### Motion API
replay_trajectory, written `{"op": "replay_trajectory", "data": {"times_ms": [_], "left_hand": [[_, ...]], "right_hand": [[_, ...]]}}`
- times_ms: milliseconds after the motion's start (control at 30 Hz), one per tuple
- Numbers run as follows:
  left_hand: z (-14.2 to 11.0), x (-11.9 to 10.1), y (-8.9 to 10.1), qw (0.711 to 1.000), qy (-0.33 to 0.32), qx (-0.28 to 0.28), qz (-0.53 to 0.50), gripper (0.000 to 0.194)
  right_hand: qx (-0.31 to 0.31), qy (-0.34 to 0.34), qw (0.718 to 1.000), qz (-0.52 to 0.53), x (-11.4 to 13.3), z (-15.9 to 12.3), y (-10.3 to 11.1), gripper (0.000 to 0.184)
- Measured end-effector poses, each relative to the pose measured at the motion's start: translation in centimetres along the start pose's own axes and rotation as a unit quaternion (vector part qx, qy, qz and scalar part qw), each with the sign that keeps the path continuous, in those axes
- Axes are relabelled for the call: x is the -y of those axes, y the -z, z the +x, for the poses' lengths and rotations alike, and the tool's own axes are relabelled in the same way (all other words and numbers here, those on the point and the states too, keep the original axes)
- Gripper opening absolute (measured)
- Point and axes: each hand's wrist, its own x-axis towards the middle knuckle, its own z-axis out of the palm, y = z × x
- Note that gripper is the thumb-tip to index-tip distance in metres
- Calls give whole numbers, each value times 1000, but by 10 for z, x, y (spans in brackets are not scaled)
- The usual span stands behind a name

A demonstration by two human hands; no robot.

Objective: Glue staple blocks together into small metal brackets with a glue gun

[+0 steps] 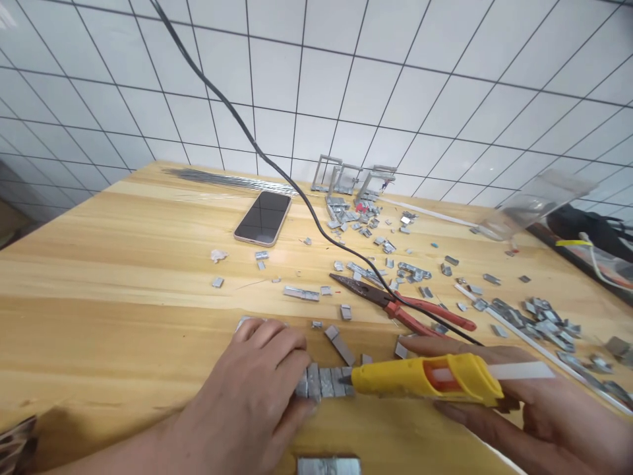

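White wall tiles with dark grout lines behind; pale, wood-grained table below. On it, at front centre, a short row of metal pieces: dull grey, flat-faced, set side by side like slats, visibly seamed, with a scuffed, uneven sheen. Left hand at its left end, fingers bent and close together, thumb on the near side, holding the row between. Right hand wrapped around a yellow glue gun, fingers above and below its plastic body. Points left, dark nozzle at the row's right end; cannot tell whether actually touching. White glue stick out of the back.

Hidden: the row's left end, under the left hand; most of the gun's grip, behind the right. Cut off at the bottom edge: a grey metal block. Hard to make out: a patterned item in the near left corner.

Farther off, glossy black phone, long-nose pliers with red handles, thin wires in a bundle, angular metal frames, folded metal scraps, clear plastic container, black cable slanting across.
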Motion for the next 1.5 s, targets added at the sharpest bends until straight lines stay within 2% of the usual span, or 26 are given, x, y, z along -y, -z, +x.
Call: {"op": "replay_trajectory", "data": {"times_ms": [100, 333, 533, 733, 833, 1000, 1167, 1333, 1500], "left_hand": [[1, 0, 0, 1000, -5, -7, -2, 10], [3, 0, 1, 1000, 0, -1, 2, 7], [2, -1, 1, 1000, -4, -10, 6, 9], [2, 0, 1, 1000, -7, -11, 4, 8], [2, 1, 0, 1000, -8, -9, 6, 8], [4, 1, 0, 1000, -4, -1, 7, 8], [5, 0, 1, 1000, -5, -1, 7, 7], [3, 0, 1, 1000, -7, -4, 5, 6], [1, 1, 3, 1000, -8, 8, 5, 7]], "right_hand": [[9, 11, 1000, 14, 1, 2, -1, 40], [-6, 24, 1000, 19, 6, 9, 3, 33], [-24, 48, 998, 23, 9, 12, 6, 39], [5, 65, 995, 80, 16, 19, 9, 35], [5, 54, 996, 77, 16, 17, 9, 35], [-4, 39, 999, 15, 4, 4, 5, 38], [-1, -12, 1000, -19, -2, 0, 2, 38], [20, 25, 998, 54, 15, 15, 9, 32], [58, 2, 994, 97, 25, 21, 13, 30]]}}
